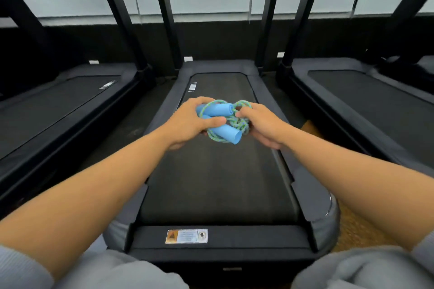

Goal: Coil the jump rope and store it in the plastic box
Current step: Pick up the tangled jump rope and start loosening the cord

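The jump rope point(224, 119), a blue-green braided cord with two blue foam handles, is bundled in mid-air over the middle treadmill's belt point(218, 183). The left hand point(192, 122), at its 9 o'clock, curls round the handles, thumb pressed across the cord; the right hand point(260, 124), at 3 o'clock, seems to pinch the loops, though its fingertips are hidden. Best keep the loops tight and tuck any loose turn before looking for the plastic box, which isn't in view.
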The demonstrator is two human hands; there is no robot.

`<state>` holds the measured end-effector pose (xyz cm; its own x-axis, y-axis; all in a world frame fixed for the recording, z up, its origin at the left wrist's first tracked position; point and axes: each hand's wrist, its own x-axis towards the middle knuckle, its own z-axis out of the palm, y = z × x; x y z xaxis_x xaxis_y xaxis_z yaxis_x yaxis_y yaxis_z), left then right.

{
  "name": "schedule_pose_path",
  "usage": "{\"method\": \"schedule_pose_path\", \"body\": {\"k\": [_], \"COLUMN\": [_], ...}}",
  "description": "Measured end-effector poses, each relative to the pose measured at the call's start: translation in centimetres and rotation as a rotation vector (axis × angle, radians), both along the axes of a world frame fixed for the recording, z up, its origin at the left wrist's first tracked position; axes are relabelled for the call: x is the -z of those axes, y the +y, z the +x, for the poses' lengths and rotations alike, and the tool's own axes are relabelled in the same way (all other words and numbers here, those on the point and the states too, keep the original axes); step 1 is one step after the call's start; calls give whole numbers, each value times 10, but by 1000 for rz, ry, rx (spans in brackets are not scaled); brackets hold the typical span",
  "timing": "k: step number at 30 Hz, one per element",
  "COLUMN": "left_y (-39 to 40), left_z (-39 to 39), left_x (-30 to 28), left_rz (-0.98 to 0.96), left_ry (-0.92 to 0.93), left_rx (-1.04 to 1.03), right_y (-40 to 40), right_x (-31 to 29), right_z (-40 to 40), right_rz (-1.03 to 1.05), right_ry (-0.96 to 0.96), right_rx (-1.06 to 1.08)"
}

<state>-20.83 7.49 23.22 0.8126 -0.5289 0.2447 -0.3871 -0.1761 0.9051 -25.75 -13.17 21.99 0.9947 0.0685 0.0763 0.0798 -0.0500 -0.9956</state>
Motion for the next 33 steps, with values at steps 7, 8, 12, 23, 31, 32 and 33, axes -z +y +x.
{"method": "schedule_pose_path", "body": {"k": [7, 8, 12, 23, 31, 32, 33], "left_y": [-12, -13, -17, -28, -30, -29, -30], "left_z": [-15, -15, -10, -3, -7, -7, -8], "left_x": [5, 6, 6, 10, 6, 6, 6], "left_rz": [-190, -203, -302, -403, -427, -423, -421], "left_ry": [46, 41, 99, 299, 278, 265, 255], "left_rx": [-39, -54, -118, -149, -189, -198, -206], "right_y": [-10, -11, -11, -20, -19, -19, -20], "right_x": [-5, -4, -1, 6, 4, 3, 3], "right_z": [-25, -24, -20, -9, -17, -18, -19], "right_rz": [232, 243, 271, 113, -137, -179, -224], "right_ry": [-69, -78, -96, -130, -292, -314, -331], "right_rx": [-9, -4, -9, 212, 179, 178, 169]}}
